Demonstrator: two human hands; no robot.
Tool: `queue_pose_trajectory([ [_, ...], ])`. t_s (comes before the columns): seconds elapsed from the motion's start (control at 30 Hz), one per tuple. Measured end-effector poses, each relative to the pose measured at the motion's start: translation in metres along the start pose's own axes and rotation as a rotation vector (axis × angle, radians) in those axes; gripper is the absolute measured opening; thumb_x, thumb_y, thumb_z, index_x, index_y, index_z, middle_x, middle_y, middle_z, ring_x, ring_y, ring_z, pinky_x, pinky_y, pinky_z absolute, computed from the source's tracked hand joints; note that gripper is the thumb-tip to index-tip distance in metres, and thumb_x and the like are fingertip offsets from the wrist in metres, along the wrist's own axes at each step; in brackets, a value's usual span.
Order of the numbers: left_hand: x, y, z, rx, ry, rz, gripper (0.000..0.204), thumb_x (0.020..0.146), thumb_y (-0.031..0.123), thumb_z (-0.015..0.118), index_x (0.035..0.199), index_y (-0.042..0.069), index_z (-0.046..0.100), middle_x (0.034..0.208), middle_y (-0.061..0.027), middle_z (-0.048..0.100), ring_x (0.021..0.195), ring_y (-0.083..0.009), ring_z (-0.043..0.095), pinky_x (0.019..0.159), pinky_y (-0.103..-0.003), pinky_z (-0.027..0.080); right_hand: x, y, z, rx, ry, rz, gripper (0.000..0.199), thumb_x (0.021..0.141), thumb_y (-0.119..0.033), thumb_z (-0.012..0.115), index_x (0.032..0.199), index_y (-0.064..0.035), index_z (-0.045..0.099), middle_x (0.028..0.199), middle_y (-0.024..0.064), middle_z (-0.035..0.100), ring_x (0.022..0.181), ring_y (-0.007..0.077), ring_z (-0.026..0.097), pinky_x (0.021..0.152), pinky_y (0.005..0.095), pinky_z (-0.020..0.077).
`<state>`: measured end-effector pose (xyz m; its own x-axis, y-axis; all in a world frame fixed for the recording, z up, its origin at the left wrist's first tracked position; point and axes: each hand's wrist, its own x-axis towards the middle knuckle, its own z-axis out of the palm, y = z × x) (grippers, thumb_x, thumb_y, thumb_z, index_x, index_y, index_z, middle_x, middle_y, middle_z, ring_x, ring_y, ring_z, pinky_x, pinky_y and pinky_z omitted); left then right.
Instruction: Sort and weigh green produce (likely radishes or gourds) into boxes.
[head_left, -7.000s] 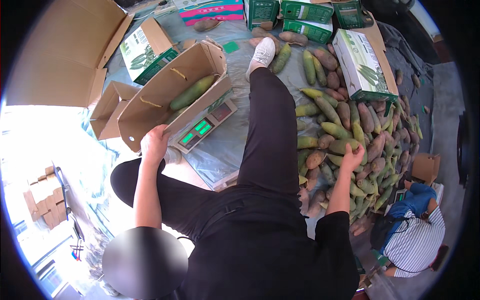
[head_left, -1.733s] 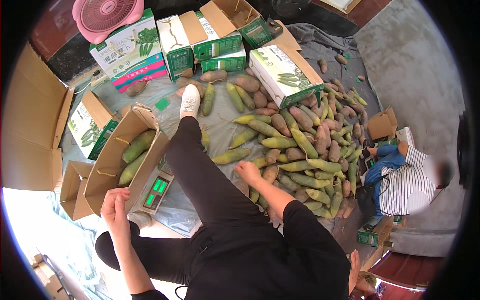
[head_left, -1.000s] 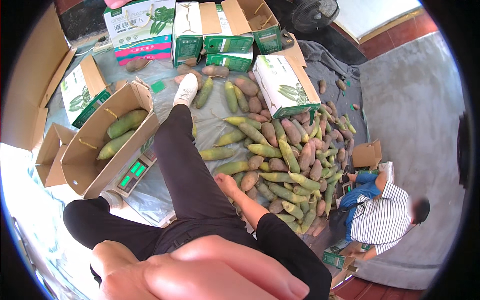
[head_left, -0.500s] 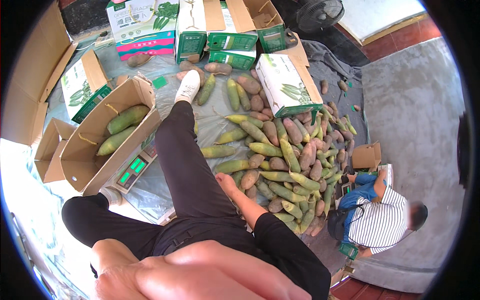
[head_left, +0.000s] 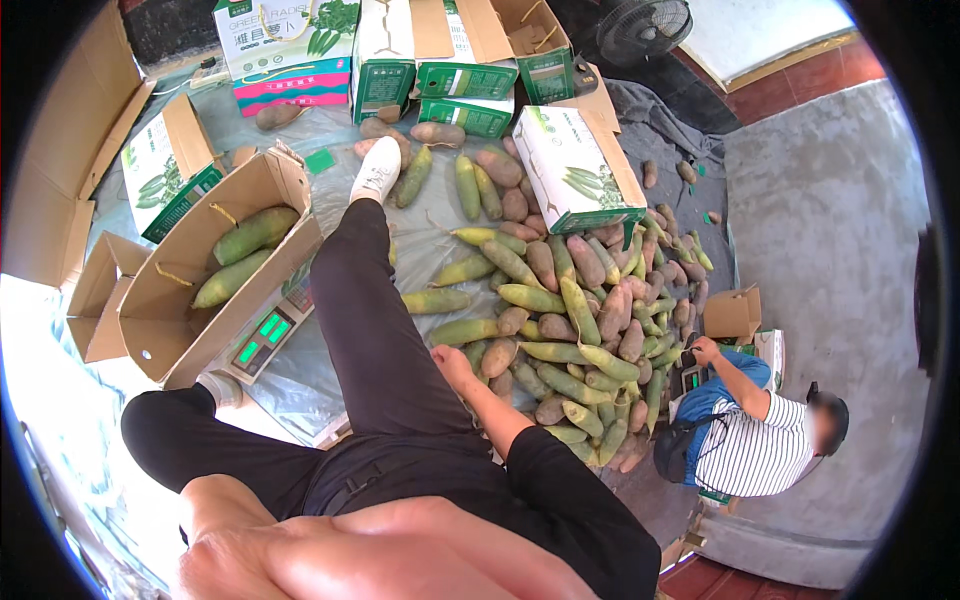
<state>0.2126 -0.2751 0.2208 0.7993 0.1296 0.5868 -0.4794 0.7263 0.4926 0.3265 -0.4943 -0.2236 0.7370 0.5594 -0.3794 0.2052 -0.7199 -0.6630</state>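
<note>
My right hand [head_left: 452, 368] rests beside my right knee, its fingers curled in, with nothing visible in them. Right next to it lies a heap of long green radishes [head_left: 540, 298] mixed with reddish-brown roots [head_left: 499, 357]. My bent left arm [head_left: 400, 548] fills the lower edge, very near and blurred; its hand is out of the picture. On my left, an open cardboard box [head_left: 165, 340] holds green radishes [head_left: 232, 279]. It stands on a digital scale [head_left: 262, 341] with a lit green display.
White and green cartons [head_left: 465, 85] stand at the back, with a fan [head_left: 643, 30] to their right. Another carton [head_left: 565, 175] sits against the heap. A person in a striped shirt [head_left: 750, 445] sits at the right, by a small scale [head_left: 691, 378]. Plastic sheeting [head_left: 300, 385] covers the floor.
The person at the right has lifted their head and moved a hand toward the heap's right edge. My right hand and the radishes by it stay in place.
</note>
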Motion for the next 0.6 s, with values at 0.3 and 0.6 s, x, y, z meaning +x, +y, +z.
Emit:
queue_pose_trajectory([
  [0.3,0.023,-0.058,0.065,-0.26,0.712,0.68,0.013,0.085,0.015,0.063,0.074,0.009,0.06,0.095,-0.0097,0.06,0.091,-0.0246,0.054,0.081,-0.028,0.049,0.004,0.003,0.002,-0.02,-0.054,0.066,0.016,0.079,-0.022,0.059,0.085,-0.0079,0.065,0.083,0.0165,0.065,0.082,0.0334,0.062,0.072,0.039,0.0485],
  [0.6,-0.008,0.043,0.03,0.09,0.38,-0.394,0.014,0.085,0.014,0.062,0.072,0.009,0.061,0.094,-0.0076,0.06,0.092,-0.0241,0.054,0.079,-0.029,0.05,0.009,0.001,0.0,-0.051,-0.102,0.092,0.016,0.079,-0.022,0.061,0.086,-0.0085,0.065,0.083,0.0168,0.065,0.081,0.0342,0.062,0.071,0.0393,0.0488],
])
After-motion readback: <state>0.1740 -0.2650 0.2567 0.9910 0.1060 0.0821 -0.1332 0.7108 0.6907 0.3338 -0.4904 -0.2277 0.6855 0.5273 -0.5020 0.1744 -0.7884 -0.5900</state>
